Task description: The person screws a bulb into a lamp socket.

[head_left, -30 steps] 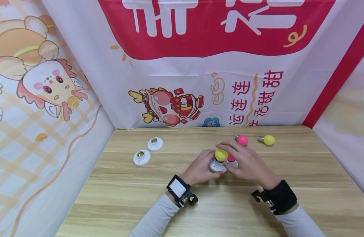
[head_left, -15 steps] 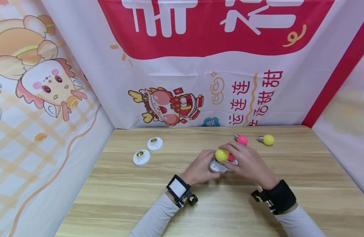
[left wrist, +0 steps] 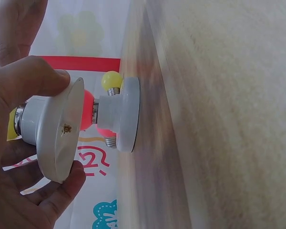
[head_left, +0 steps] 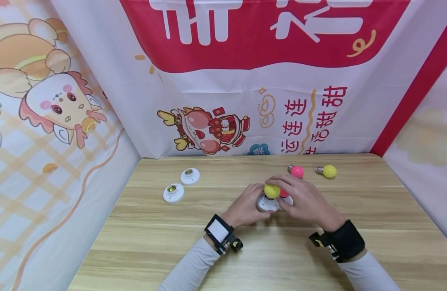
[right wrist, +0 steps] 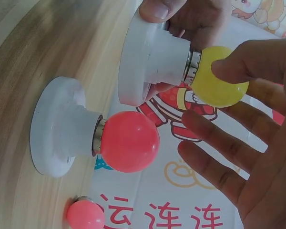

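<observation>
My left hand [head_left: 245, 207] grips a white round lamp holder [left wrist: 57, 136] by its base, raised off the table with its underside showing in the left wrist view. A yellow bulb [right wrist: 214, 94] stands in that holder, its metal cap partly visible at the socket mouth. My right hand [head_left: 306, 199] pinches the yellow bulb between thumb and fingers, the other fingers spread beside it. Just beyond, another lamp holder [right wrist: 57, 126] sits on the table with a red bulb [right wrist: 131, 142] in it, partly hidden by my right hand in the head view.
Two bare lamp holders, a nearer one [head_left: 173, 193] and a farther one [head_left: 189, 176], lie at the table's back left. A loose pink bulb [head_left: 297, 171] and a loose yellow bulb [head_left: 330, 171] lie at the back right. A printed cloth [head_left: 216, 81] hangs along the table's back edge.
My right thumb and fingers have shifted back and forth around the yellow bulb, first toward its near side, then back over its top. The left hand and lamp holder have stayed in place.
</observation>
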`<move>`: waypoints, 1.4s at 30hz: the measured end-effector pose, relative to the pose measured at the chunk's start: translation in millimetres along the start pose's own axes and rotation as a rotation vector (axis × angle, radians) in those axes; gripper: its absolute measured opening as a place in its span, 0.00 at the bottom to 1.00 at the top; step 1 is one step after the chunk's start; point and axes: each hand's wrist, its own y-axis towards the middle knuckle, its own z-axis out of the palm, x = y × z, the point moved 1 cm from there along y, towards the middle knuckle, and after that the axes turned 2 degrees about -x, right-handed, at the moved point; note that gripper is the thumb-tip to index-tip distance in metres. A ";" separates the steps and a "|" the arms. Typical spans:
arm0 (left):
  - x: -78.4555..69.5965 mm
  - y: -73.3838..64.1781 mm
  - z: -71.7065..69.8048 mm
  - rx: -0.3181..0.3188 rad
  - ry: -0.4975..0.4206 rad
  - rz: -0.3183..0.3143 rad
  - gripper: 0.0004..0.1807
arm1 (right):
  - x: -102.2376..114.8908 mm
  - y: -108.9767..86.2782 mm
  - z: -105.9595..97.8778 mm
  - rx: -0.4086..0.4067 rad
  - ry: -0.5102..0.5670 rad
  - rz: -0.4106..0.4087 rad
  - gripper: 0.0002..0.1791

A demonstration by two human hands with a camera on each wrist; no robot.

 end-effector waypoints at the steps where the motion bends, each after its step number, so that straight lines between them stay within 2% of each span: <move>1: 0.1 0.0 -0.1 -0.001 0.000 0.001 0.43 | 0.0 0.1 -0.3 0.000 0.000 -0.001 0.31; 8: 1.2 -0.7 -0.3 0.006 0.004 0.000 0.42 | 0.5 0.8 -0.6 -0.015 -0.018 0.004 0.29; 16: 0.9 -0.2 -0.4 0.007 0.019 0.005 0.41 | -0.4 2.2 1.2 -0.039 -0.066 0.006 0.30; 23: 0.5 -0.6 -1.2 0.008 0.028 -0.002 0.41 | -0.3 0.7 1.4 0.005 -0.034 0.021 0.37; 27: -0.1 -1.2 -1.7 0.012 0.023 -0.004 0.42 | 0.8 0.4 0.8 0.022 -0.035 0.015 0.34; 32: -0.7 -1.0 -1.5 0.018 0.021 -0.006 0.42 | 1.5 0.2 0.2 0.005 -0.048 0.010 0.30; 42: -2.1 -1.3 -1.2 0.027 0.015 -0.006 0.41 | 1.4 1.8 3.0 -0.022 -0.094 0.037 0.32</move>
